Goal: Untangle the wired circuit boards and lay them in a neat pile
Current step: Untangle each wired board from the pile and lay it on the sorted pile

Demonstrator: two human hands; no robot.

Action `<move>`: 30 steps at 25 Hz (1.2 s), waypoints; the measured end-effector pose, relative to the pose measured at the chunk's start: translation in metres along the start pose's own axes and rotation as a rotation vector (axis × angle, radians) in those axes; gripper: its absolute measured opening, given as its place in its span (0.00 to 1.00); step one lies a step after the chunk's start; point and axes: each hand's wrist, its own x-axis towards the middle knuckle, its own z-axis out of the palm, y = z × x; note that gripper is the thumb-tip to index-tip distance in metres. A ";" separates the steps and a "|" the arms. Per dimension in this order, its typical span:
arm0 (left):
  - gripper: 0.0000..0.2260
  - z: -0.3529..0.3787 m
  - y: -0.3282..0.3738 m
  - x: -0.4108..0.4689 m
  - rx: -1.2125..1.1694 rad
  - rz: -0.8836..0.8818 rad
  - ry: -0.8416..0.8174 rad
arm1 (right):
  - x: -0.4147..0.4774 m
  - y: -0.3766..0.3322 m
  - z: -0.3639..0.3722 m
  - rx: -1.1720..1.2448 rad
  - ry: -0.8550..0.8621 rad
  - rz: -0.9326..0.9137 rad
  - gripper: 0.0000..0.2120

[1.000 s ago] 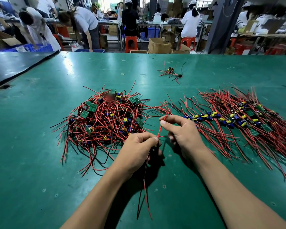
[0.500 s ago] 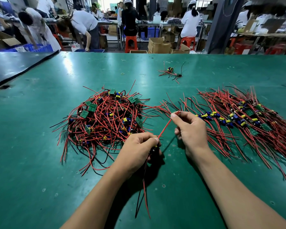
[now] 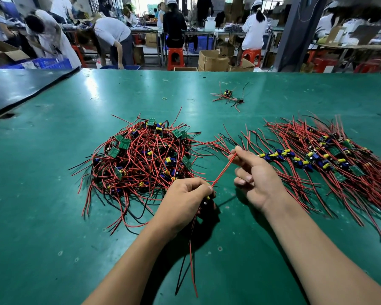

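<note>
A tangled heap of small green circuit boards [image 3: 141, 159] with red and black wires lies left of centre on the green table [image 3: 42, 205]. To the right, a laid-out pile of boards [image 3: 321, 159] has its wires fanned side by side. My left hand [image 3: 183, 201] grips one small circuit board [image 3: 207, 200], mostly hidden in the fist, with its wires hanging toward me. My right hand [image 3: 255, 177] pinches a red wire [image 3: 222, 171] of that board between thumb and forefinger, stretched taut between both hands.
A few loose wired boards [image 3: 228, 96] lie further back on the table. A dark table [image 3: 15, 86] adjoins at the left. Beyond the far edge, people work at benches among cardboard boxes [image 3: 213, 60] and red stools [image 3: 174, 57].
My right hand has slid up and to the right along the red wire, pulling it straight. My left hand has stayed in place holding the board.
</note>
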 end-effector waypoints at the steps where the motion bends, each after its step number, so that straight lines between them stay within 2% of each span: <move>1: 0.09 0.001 0.000 0.000 -0.016 -0.004 0.013 | -0.001 0.001 0.001 -0.080 -0.017 -0.056 0.07; 4: 0.10 0.002 -0.001 0.002 -0.108 -0.009 0.070 | -0.009 0.014 0.005 -0.352 -0.185 -0.085 0.14; 7: 0.10 0.003 -0.002 0.002 -0.185 0.004 0.081 | -0.018 0.027 0.009 -0.517 -0.322 -0.024 0.10; 12: 0.10 0.004 -0.005 0.002 -0.066 0.019 0.031 | -0.007 0.023 0.005 -0.534 -0.110 -0.156 0.11; 15: 0.09 0.004 -0.007 0.002 -0.025 0.016 0.018 | -0.002 0.017 0.002 -0.398 0.037 -0.254 0.12; 18: 0.09 0.003 -0.005 0.003 -0.013 0.013 -0.003 | 0.002 0.008 0.001 -0.192 0.123 -0.190 0.15; 22: 0.08 0.002 -0.004 0.001 -0.038 0.011 -0.017 | 0.000 0.003 0.004 0.034 0.104 -0.019 0.18; 24: 0.08 0.002 -0.004 0.001 -0.073 0.003 0.014 | -0.001 0.004 0.005 0.011 0.090 -0.020 0.19; 27: 0.07 0.003 -0.002 0.002 -0.192 -0.005 0.116 | 0.000 0.007 0.003 -0.148 0.056 -0.064 0.22; 30: 0.06 0.003 0.003 0.003 -0.411 -0.014 0.182 | -0.003 0.014 0.001 -0.410 -0.069 -0.123 0.17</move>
